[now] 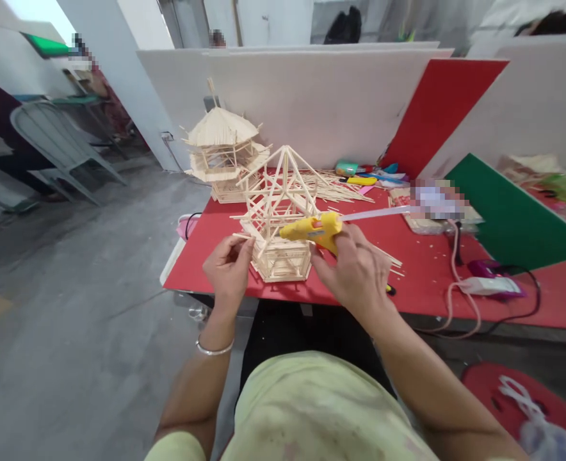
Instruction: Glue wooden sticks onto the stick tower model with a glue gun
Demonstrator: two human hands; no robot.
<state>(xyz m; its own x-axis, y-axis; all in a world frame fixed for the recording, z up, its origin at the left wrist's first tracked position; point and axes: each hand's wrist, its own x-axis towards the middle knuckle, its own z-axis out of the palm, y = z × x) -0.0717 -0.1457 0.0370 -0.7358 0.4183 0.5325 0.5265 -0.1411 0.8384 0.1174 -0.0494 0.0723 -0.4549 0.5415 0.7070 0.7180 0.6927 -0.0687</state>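
Pale green cloth (312, 410) on the person's body fills the bottom edge, and two bare forearms reach forward from it. One silver bangle (214, 349) sits on the left wrist.

Two hands are at work, apart, one on each side of the open-framed house (280, 218). The left hand (228, 269) is closed in a pinch on one stick (241, 237), held at the house's left edge. The right hand (355, 272) is clamped around the handle of one yellow glue gun (314, 230). The gun's nozzle points left across the frame, and one clear glue rod (374, 214) juts from its back. The gun and the right hand cover part of the house's right side.

Two houses built of sticks stand on the red surface (206, 269). The open-framed one is near the front edge, and a roofed house (223, 150) is behind it to the left, close to the white boards (312, 96). One loose heap of sticks (335, 186) lies behind the open frame.

To the right, one purple and white device (489, 285) lies among cables. One red board (441, 109) and one green board (504, 218) lean beyond it. One grey chair (57, 141) stands on the floor at the left.
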